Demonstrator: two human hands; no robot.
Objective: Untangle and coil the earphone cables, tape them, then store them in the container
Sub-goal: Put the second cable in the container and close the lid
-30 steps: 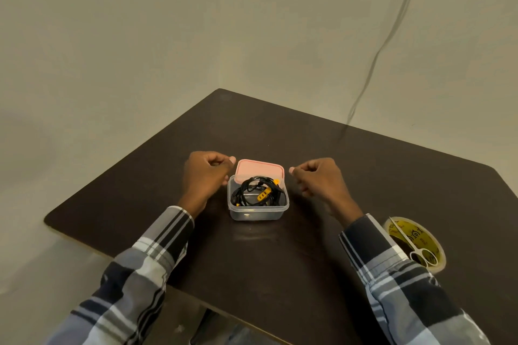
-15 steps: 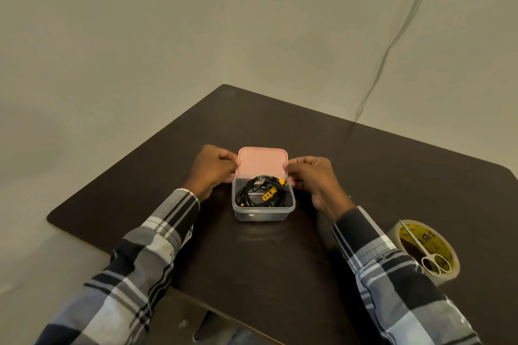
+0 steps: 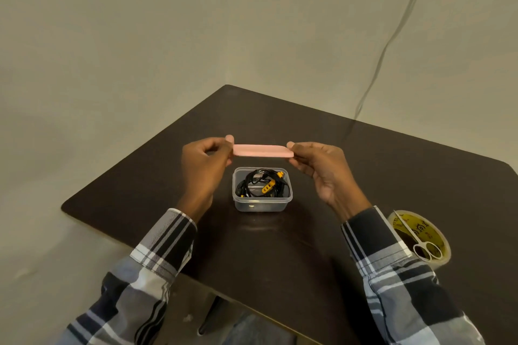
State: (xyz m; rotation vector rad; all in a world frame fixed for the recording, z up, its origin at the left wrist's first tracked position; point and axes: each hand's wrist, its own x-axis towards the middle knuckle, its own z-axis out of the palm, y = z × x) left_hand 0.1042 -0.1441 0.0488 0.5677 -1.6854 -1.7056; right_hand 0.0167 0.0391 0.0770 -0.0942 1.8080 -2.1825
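Holding the pink lid (image 3: 263, 150) up in the air, I pinch one end with my left hand (image 3: 204, 169) and the other with my right hand (image 3: 322, 169). Below it, the clear container (image 3: 262, 189) sits open on the dark table (image 3: 364, 176) with the black earphone cables (image 3: 253, 185) inside, maybe coiled. The tape roll (image 3: 419, 238) lies well off to my right.

A small clear plastic rectangular container (image 3: 262, 202) stands open on the dark table, holding coiled black earphone cables with yellow-orange parts (image 3: 262, 185). Its flat pink plastic lid (image 3: 263, 150) hangs level in the air just above and behind it.
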